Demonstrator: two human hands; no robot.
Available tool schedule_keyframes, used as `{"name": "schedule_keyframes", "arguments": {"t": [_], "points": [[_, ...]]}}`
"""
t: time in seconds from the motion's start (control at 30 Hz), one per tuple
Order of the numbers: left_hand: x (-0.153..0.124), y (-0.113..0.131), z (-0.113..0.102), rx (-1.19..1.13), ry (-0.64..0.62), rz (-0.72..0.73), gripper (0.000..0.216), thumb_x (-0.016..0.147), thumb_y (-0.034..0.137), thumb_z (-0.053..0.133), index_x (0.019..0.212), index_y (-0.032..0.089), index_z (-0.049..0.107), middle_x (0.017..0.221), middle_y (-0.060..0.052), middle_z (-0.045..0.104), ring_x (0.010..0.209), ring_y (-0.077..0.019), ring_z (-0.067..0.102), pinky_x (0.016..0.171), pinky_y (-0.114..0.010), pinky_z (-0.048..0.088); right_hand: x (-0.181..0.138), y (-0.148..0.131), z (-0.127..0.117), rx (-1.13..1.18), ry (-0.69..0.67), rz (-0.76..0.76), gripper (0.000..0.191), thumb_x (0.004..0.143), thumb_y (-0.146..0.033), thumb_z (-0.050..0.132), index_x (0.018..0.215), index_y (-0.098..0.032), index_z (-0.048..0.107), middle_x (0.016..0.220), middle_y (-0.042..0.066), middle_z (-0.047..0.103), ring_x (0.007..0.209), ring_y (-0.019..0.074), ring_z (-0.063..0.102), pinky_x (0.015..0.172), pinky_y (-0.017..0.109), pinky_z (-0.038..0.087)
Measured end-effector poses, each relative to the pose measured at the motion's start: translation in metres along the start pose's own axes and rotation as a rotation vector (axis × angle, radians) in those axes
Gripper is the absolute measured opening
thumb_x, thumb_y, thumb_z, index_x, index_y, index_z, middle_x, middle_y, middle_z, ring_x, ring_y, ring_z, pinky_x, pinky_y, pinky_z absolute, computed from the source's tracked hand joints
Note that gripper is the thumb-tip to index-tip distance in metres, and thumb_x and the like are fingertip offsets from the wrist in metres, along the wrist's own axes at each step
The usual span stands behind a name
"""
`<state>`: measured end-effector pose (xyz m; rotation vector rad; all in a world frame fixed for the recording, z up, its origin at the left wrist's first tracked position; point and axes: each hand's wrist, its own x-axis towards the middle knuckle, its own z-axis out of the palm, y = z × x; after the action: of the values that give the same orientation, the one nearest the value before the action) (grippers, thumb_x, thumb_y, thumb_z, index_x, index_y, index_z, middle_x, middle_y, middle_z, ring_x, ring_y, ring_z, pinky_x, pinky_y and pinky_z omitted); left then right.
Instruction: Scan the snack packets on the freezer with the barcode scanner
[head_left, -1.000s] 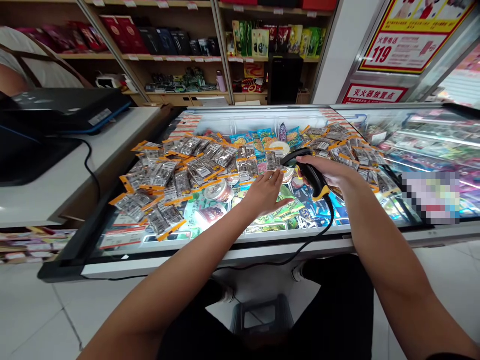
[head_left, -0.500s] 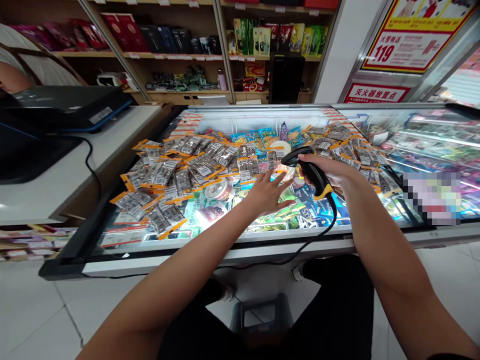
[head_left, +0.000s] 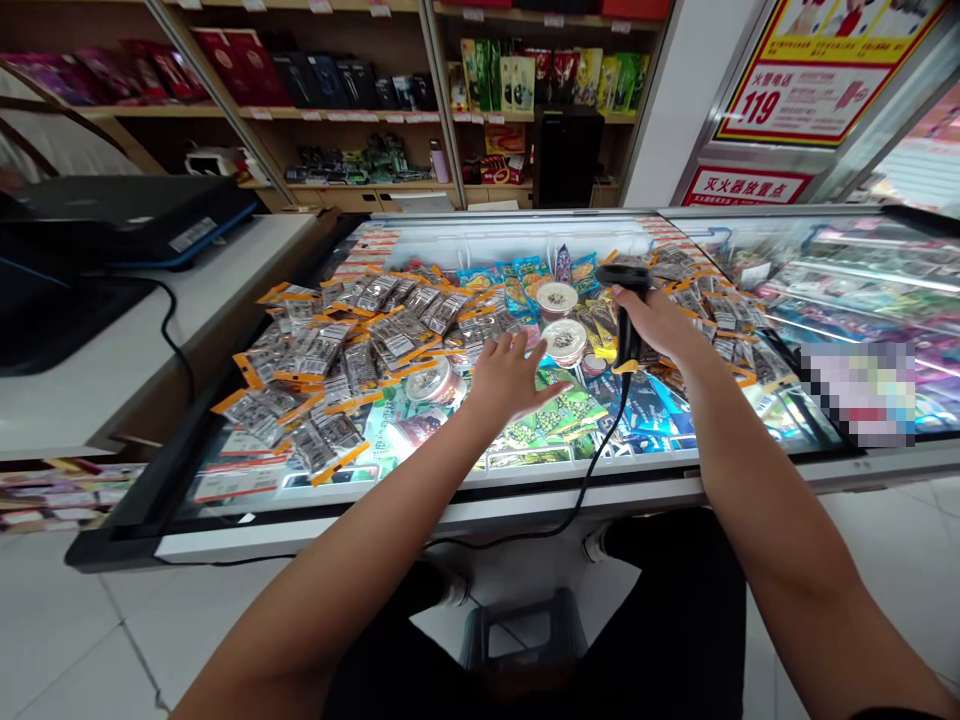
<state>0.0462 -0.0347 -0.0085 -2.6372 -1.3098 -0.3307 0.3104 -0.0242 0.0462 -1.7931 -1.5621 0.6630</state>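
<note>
Likely light and stiff, the scanner (head_left: 627,345) sits gripped by its handle in the closed fingers of the right hand (head_left: 661,325); the left hand (head_left: 504,378) hovers, fingers spread and empty, beside flimsy packets (head_left: 390,335) on the surface (head_left: 480,235).

Right hand (head_left: 658,322): shifted toward the upper right of the frame. Scanner (head_left: 622,276): swung from near-level to upright, head uppermost. Left hand (head_left: 507,376): drawn back leftward, fingers spread. Two round tubs (head_left: 564,341): now in plain view at frame centre, formerly behind the scanner.
</note>
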Motion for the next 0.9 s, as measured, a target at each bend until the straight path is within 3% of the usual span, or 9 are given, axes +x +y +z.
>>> {"name": "schedule_keyframes", "arguments": {"t": [0.17, 0.3, 0.37, 0.5, 0.57, 0.63, 0.8, 0.9], "points": [[-0.003, -0.017, -0.003, 0.026, 0.053, -0.192, 0.084, 0.089, 0.084, 0.027, 0.134, 0.021, 0.061, 0.124, -0.018, 0.065, 0.122, -0.0421, 0.054, 0.096, -0.055, 0.039, -0.002, 0.003, 0.002, -0.063, -0.086, -0.062, 0.056, 0.086, -0.078, 0.052, 0.080, -0.024, 0.063, 0.074, 0.009, 0.065, 0.067, 0.0248, 0.057, 0.060, 0.035, 0.041], [-0.006, -0.026, -0.005, 0.025, 0.077, -0.264, 0.078, 0.092, 0.078, 0.032, 0.134, 0.018, 0.058, 0.127, -0.021, 0.061, 0.126, -0.0454, 0.049, 0.098, -0.059, 0.037, 0.001, 0.004, 0.010, 0.077, -0.156, 0.021, 0.055, 0.082, -0.081, 0.054, 0.089, -0.026, 0.064, 0.078, 0.007, 0.066, 0.069, 0.0252, 0.059, 0.061, 0.035, 0.045], [-0.006, -0.024, -0.007, 0.014, 0.081, -0.177, 0.069, 0.096, 0.070, 0.036, 0.138, 0.019, 0.055, 0.132, -0.021, 0.058, 0.130, -0.0442, 0.048, 0.101, -0.059, 0.037, 0.003, 0.001, 0.023, 0.304, -0.221, 0.049, 0.057, 0.079, -0.082, 0.054, 0.091, -0.027, 0.063, 0.078, 0.006, 0.066, 0.071, 0.0251, 0.062, 0.060, 0.034, 0.048], [-0.004, -0.005, -0.014, -0.070, -0.019, 0.224, 0.049, 0.102, 0.051, 0.041, 0.139, 0.020, 0.053, 0.144, -0.016, 0.053, 0.135, -0.0355, 0.046, 0.107, -0.051, 0.038, 0.002, -0.013, 0.050, 0.775, -0.293, 0.036, 0.064, 0.075, -0.086, 0.047, 0.092, -0.026, 0.062, 0.073, 0.006, 0.065, 0.071, 0.0234, 0.065, 0.060, 0.033, 0.051], [-0.003, 0.005, -0.015, -0.126, -0.051, 0.382, 0.047, 0.103, 0.045, 0.042, 0.142, 0.021, 0.051, 0.150, -0.015, 0.049, 0.135, -0.0317, 0.047, 0.109, -0.046, 0.039, -0.001, -0.021, 0.053, 0.897, -0.259, 0.015, 0.063, 0.075, -0.085, 0.047, 0.091, -0.025, 0.060, 0.071, 0.005, 0.064, 0.069, 0.0219, 0.065, 0.058, 0.032, 0.051], [-0.003, 0.011, -0.014, -0.151, -0.061, 0.432, 0.048, 0.103, 0.044, 0.043, 0.145, 0.022, 0.049, 0.155, -0.014, 0.044, 0.137, -0.0303, 0.048, 0.108, -0.044, 0.041, -0.004, -0.025, 0.048, 0.956, -0.243, 0.018, 0.058, 0.077, -0.081, 0.049, 0.088, -0.025, 0.058, 0.067, 0.003, 0.063, 0.064, 0.0200, 0.063, 0.056, 0.030, 0.050], [-0.005, 0.005, -0.004, -0.083, -0.054, 0.263, 0.066, 0.100, 0.060, 0.042, 0.153, 0.020, 0.041, 0.163, -0.017, 0.035, 0.149, -0.0353, 0.035, 0.114, -0.050, 0.036, -0.004, -0.021, 0.023, 0.867, -0.427, 0.221, 0.037, 0.083, -0.061, 0.059, 0.084, -0.024, 0.058, 0.061, 0.001, 0.058, 0.050, 0.0164, 0.054, 0.048, 0.030, 0.047], [-0.005, -0.003, 0.001, -0.062, -0.051, 0.160, 0.078, 0.097, 0.070, 0.040, 0.155, 0.018, 0.040, 0.166, -0.018, 0.028, 0.152, -0.0373, 0.030, 0.118, -0.052, 0.031, -0.006, -0.019, 0.015, 0.733, -0.482, 0.295, 0.033, 0.085, -0.056, 0.063, 0.081, -0.024, 0.057, 0.059, 0.003, 0.057, 0.047, 0.0174, 0.052, 0.045, 0.032, 0.046]]}}
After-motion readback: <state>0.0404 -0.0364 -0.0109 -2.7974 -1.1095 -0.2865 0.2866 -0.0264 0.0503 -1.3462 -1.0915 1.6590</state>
